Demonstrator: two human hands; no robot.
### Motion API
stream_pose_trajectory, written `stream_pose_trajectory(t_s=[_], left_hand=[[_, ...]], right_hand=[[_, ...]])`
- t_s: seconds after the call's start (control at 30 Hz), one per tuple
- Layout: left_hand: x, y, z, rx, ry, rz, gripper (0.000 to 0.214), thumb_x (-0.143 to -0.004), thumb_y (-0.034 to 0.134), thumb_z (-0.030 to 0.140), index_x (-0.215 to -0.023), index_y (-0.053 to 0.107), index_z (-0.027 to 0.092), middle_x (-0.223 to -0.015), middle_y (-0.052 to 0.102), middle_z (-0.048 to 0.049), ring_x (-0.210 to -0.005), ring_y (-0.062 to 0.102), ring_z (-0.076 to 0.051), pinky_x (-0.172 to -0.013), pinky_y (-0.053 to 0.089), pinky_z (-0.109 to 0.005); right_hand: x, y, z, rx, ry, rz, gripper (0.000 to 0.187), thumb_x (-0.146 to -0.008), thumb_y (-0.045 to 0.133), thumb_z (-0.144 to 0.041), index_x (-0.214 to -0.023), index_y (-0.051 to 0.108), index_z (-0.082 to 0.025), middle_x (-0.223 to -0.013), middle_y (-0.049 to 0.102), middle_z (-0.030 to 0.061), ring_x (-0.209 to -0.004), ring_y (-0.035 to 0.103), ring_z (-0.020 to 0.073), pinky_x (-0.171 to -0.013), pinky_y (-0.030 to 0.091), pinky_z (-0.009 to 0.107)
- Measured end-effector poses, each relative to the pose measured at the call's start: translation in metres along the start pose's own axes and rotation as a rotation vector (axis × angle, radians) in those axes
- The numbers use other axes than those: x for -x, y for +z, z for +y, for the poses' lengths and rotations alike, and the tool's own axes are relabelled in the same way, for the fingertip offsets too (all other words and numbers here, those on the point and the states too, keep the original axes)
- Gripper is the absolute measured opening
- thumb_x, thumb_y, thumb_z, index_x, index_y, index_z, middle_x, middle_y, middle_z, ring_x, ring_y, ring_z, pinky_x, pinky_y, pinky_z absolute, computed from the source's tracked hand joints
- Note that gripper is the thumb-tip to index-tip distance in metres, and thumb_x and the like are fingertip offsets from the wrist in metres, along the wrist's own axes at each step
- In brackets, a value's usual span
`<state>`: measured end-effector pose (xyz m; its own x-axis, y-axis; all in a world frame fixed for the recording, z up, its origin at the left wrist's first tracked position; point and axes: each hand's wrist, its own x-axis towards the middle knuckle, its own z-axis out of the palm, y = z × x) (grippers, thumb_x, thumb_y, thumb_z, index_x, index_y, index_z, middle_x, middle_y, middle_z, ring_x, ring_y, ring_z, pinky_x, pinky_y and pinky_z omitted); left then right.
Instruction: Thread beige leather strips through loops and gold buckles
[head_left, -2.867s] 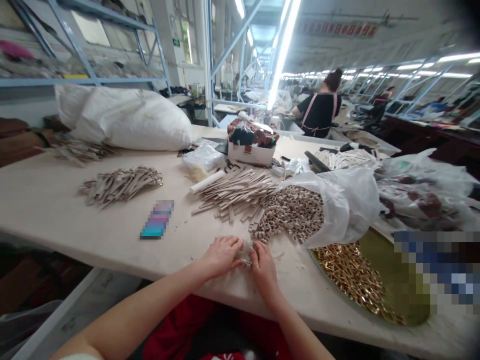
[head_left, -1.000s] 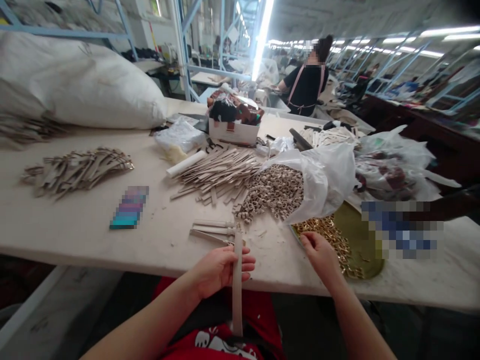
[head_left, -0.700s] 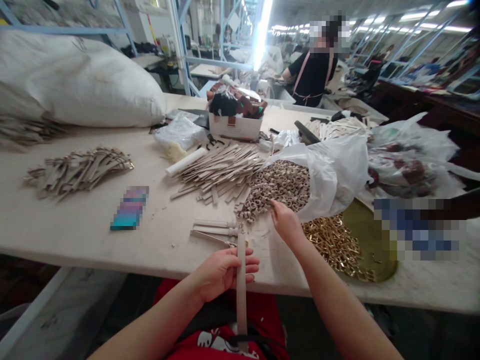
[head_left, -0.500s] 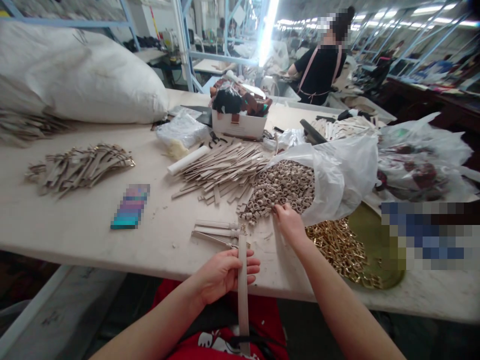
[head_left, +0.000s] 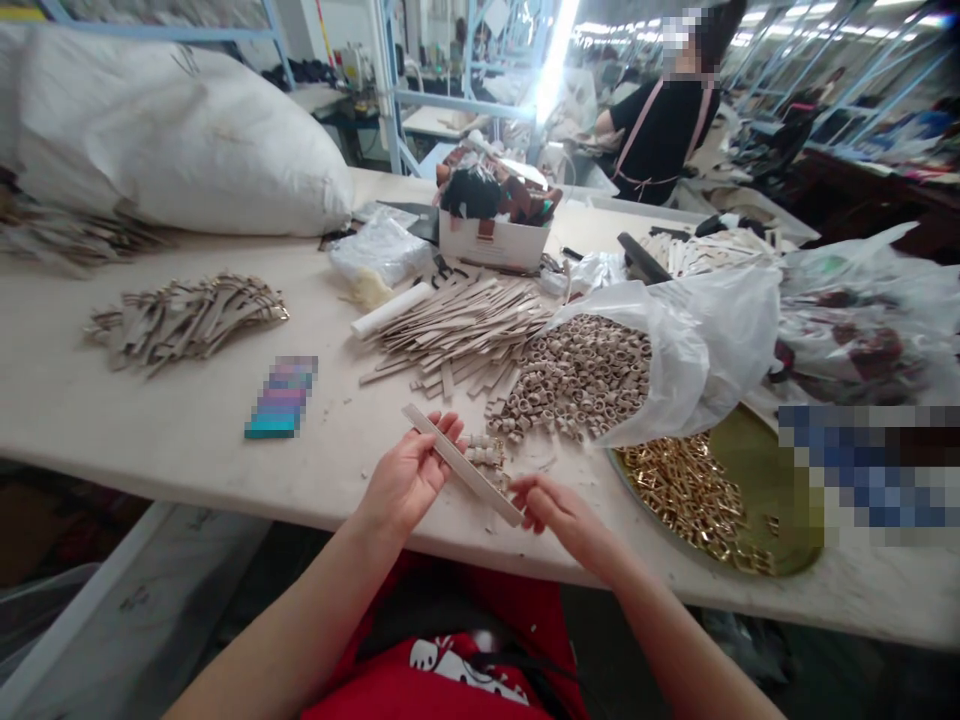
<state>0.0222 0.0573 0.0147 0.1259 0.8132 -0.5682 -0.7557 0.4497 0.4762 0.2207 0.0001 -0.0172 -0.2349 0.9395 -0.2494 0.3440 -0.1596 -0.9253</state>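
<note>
A flat beige leather strap (head_left: 480, 482) lies slantwise across my left hand (head_left: 409, 475), gripped between thumb and fingers. At its lower right end is my right hand (head_left: 553, 508), fingers curled and pinched together; whatever sits between them is too small to make out. Just behind the strap, a few straps fitted with small loops and gold hardware (head_left: 486, 455) lie on the table, partly covered by my left hand. Beyond them, a heap of small beige leather loops (head_left: 577, 375) spills from a clear plastic bag (head_left: 697, 340).
Loose straps (head_left: 457, 335) are piled behind the hands. A green tray (head_left: 750, 470) with gold buckles (head_left: 682, 500) stands at right. Finished-looking straps (head_left: 187, 320) lie at left, near a blurred teal-purple item (head_left: 281, 398). Further back are a white box (head_left: 491, 243), a large sack (head_left: 195, 140) and a person (head_left: 660, 130).
My right hand has come from the loop heap toward me, to the strap's end. My left hand has moved forward and left, turning the strap from upright in view to slanted.
</note>
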Motion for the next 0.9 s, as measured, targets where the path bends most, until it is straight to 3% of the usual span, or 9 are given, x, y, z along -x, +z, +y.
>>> stream_pose_trajectory(t_s=[0.07, 0.13, 0.23, 0.37, 0.47, 0.57, 0.7, 0.77, 0.9], left_hand=[[0.002, -0.002, 0.0, 0.017, 0.03, 0.014, 0.024, -0.077, 0.042, -0.001, -0.091, 0.052, 0.015, -0.098, 0.063, -0.0049, -0.091, 0.062, -0.014, -0.085, 0.049, -0.033], [0.008, -0.004, -0.002, -0.029, 0.046, -0.025, 0.026, -0.075, 0.044, 0.0, -0.091, 0.053, 0.017, -0.098, 0.064, -0.0039, -0.093, 0.061, -0.015, -0.085, 0.048, -0.034], [0.026, -0.009, -0.006, -0.205, 0.017, -0.206, 0.028, -0.07, 0.051, 0.001, -0.092, 0.059, 0.016, -0.1, 0.065, -0.0057, -0.1, 0.058, -0.019, -0.088, 0.045, -0.033], [0.046, -0.019, -0.018, -0.467, -0.32, -0.462, 0.03, -0.07, 0.059, 0.011, -0.1, 0.062, 0.013, -0.109, 0.062, -0.0107, -0.107, 0.053, -0.022, -0.088, 0.043, -0.029], [0.045, -0.021, -0.036, -0.596, -0.423, -0.514, 0.033, -0.077, 0.058, 0.03, -0.107, 0.057, 0.017, -0.107, 0.062, -0.0096, -0.094, 0.059, -0.018, -0.075, 0.047, -0.026], [0.035, -0.018, -0.049, -0.782, -0.412, -0.499, 0.032, -0.078, 0.054, 0.039, -0.099, 0.056, 0.015, -0.073, 0.064, -0.0032, -0.053, 0.057, -0.008, -0.048, 0.04, -0.017], [0.025, -0.009, -0.049, -0.884, -0.312, -0.436, 0.027, -0.081, 0.046, 0.036, -0.096, 0.051, 0.014, -0.051, 0.05, 0.0063, -0.034, 0.038, -0.003, -0.035, 0.024, -0.014], [0.023, -0.005, -0.048, -0.885, -0.316, -0.451, 0.027, -0.081, 0.044, 0.035, -0.096, 0.05, 0.014, -0.05, 0.048, 0.0069, -0.033, 0.036, -0.003, -0.035, 0.022, -0.014], [0.021, -0.003, -0.049, -0.836, -0.349, -0.442, 0.024, -0.08, 0.044, 0.035, -0.094, 0.049, 0.016, -0.049, 0.047, 0.0073, -0.032, 0.035, -0.003, -0.035, 0.022, -0.014]], right_hand=[[0.016, 0.022, -0.002, -0.322, 0.11, -0.069, 0.031, -0.079, 0.047, -0.049, -0.078, 0.053, -0.018, -0.064, 0.06, 0.0002, -0.051, 0.051, 0.0112, -0.049, 0.04, 0.024], [0.023, 0.03, 0.001, -0.52, 0.175, 0.023, 0.03, -0.075, 0.054, -0.046, -0.071, 0.05, -0.018, -0.059, 0.056, -0.0021, -0.047, 0.046, 0.0083, -0.047, 0.037, 0.021], [0.02, 0.018, 0.011, -0.691, 0.204, 0.203, 0.027, -0.072, 0.059, -0.042, -0.067, 0.048, -0.018, -0.055, 0.051, -0.0043, -0.045, 0.04, 0.0066, -0.043, 0.031, 0.019], [0.012, -0.001, 0.016, -0.737, 0.21, 0.318, 0.027, -0.068, 0.062, -0.039, -0.064, 0.045, -0.019, -0.051, 0.046, -0.0066, -0.042, 0.037, 0.0063, -0.042, 0.028, 0.019], [0.008, 0.004, 0.01, -0.6, 0.153, 0.247, 0.027, -0.073, 0.057, -0.042, -0.064, 0.047, -0.018, -0.051, 0.046, -0.0058, -0.043, 0.038, 0.0072, -0.044, 0.03, 0.02], [0.0, 0.002, 0.006, -0.312, 0.071, 0.193, 0.032, -0.08, 0.046, -0.047, -0.065, 0.049, -0.018, -0.056, 0.051, -0.0024, -0.048, 0.044, 0.0101, -0.048, 0.035, 0.023], [-0.025, -0.038, 0.016, 0.402, -0.081, 0.518, 0.021, -0.083, 0.044, -0.036, -0.08, 0.056, -0.018, -0.074, 0.058, 0.004, -0.069, 0.052, 0.0168, -0.064, 0.039, 0.028], [-0.041, -0.062, 0.025, 0.683, -0.045, 0.632, 0.016, -0.08, 0.047, -0.03, -0.081, 0.056, -0.017, -0.081, 0.058, 0.0075, -0.074, 0.052, 0.0192, -0.067, 0.038, 0.03], [-0.064, -0.085, 0.035, 0.746, -0.005, 0.634, 0.012, -0.076, 0.051, -0.027, -0.068, 0.053, -0.018, -0.072, 0.057, 0.006, -0.069, 0.052, 0.0186, -0.062, 0.036, 0.028]])
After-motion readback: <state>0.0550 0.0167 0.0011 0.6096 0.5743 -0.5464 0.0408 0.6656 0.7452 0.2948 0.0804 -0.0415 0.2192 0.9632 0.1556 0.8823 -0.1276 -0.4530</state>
